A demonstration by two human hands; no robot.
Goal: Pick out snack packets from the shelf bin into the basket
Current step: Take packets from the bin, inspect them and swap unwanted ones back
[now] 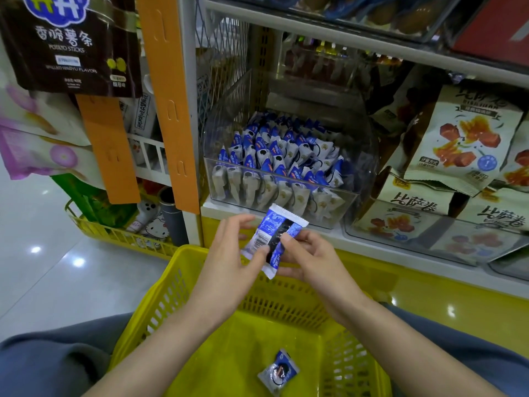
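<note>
A clear plastic shelf bin [353, 196] holds several blue-and-white snack packets [274, 156] standing in rows. Just in front of it, above the yellow basket [177, 285], both hands hold one blue-and-white packet [273, 239] with its printed back toward me. My left hand [232, 259] pinches its lower left edge with the thumb. My right hand [309, 259] grips its right side, thumb on top. One more packet [279, 371] lies on the basket floor.
To the right of the bin, beige snack bags [463, 144] fill the shelf and a second clear bin [429, 236]. An orange hanging strip [169, 104] and a dark potato-stick bag [68, 44] hang at left. A yellow wire basket [120, 236] sits on the floor.
</note>
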